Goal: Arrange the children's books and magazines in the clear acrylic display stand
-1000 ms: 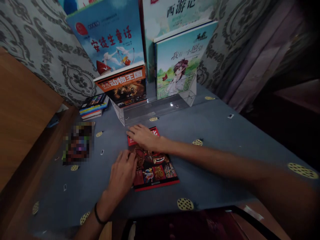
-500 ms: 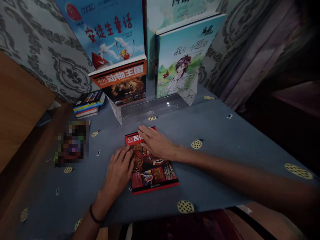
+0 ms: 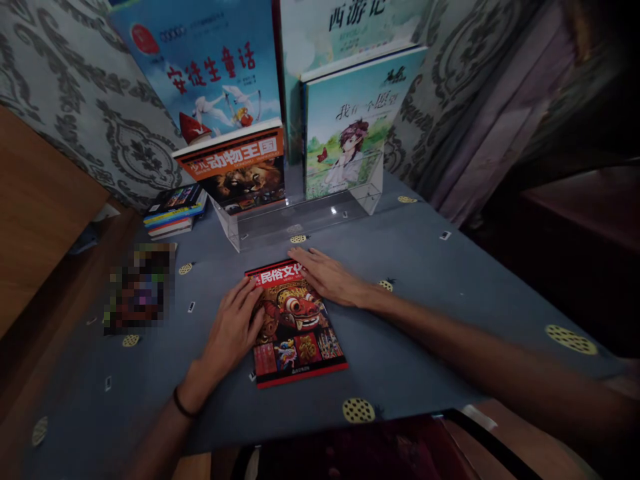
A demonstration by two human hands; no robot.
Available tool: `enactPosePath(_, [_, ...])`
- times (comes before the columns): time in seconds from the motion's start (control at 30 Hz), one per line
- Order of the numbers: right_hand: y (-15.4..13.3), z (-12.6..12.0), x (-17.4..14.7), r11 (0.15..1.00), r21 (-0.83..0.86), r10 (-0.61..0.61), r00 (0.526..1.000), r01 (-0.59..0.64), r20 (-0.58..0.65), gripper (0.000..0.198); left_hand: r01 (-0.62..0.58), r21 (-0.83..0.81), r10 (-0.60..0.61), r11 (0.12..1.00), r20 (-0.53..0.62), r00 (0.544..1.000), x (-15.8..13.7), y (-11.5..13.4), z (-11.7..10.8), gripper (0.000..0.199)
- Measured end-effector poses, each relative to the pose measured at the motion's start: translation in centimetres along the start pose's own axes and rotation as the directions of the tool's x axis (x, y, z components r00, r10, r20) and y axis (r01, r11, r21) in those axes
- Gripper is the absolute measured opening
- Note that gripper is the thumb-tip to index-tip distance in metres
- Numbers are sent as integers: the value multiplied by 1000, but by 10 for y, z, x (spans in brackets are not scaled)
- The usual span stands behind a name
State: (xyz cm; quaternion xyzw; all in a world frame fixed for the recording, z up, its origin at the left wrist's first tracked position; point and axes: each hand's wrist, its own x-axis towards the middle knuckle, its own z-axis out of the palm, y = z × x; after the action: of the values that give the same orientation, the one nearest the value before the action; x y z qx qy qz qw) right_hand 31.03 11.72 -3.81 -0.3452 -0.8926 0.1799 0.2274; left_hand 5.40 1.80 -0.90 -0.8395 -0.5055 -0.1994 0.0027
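Observation:
A red-and-black book [image 3: 300, 327] with a painted mask on its cover lies closed and flat on the table. Along its left edge rests my left hand [image 3: 235, 320], fingers stretched out over the cover's upper left. My right hand [image 3: 327, 275] lies flat at the top right corner, fingers extended across part of the white title. Neither hand grips the book. The left wrist wears a dark band.
A clear acrylic stand [image 3: 295, 223] behind holds upright books, among them a blue one [image 3: 225, 67], a lion-covered one [image 3: 245, 173] and a green one [image 3: 350, 133]. A small book stack [image 3: 175, 212] and a pixelated item [image 3: 143, 290] sit left on the blue tablecloth [image 3: 430, 287].
My right hand has slid from over the cover's middle toward its upper right corner, baring the mask and more of the title. The left hand stays at the left edge. The view shifted slightly.

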Motion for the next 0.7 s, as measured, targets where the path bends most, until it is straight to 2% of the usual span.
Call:
enactPosePath(0.2, [7,-1,-1,997,75,-21,1000,21,3,59,-50,-2,50,999,22,999,32,-7,14,38])
enactPosePath(0.4, [13,-4,-2,989,139,-43,999,39,20,61,-76,3,76,997,77,994,58,8,25,40])
enactPosePath(0.53, [18,-1,-2,985,160,-69,998,67,11,63,-143,-11,143,990,105,984,58,26,24,41])
enactPosePath(0.7, [19,3,-1,987,155,-32,999,30,12,60,-236,-10,235,972,172,957,38,47,15,43])
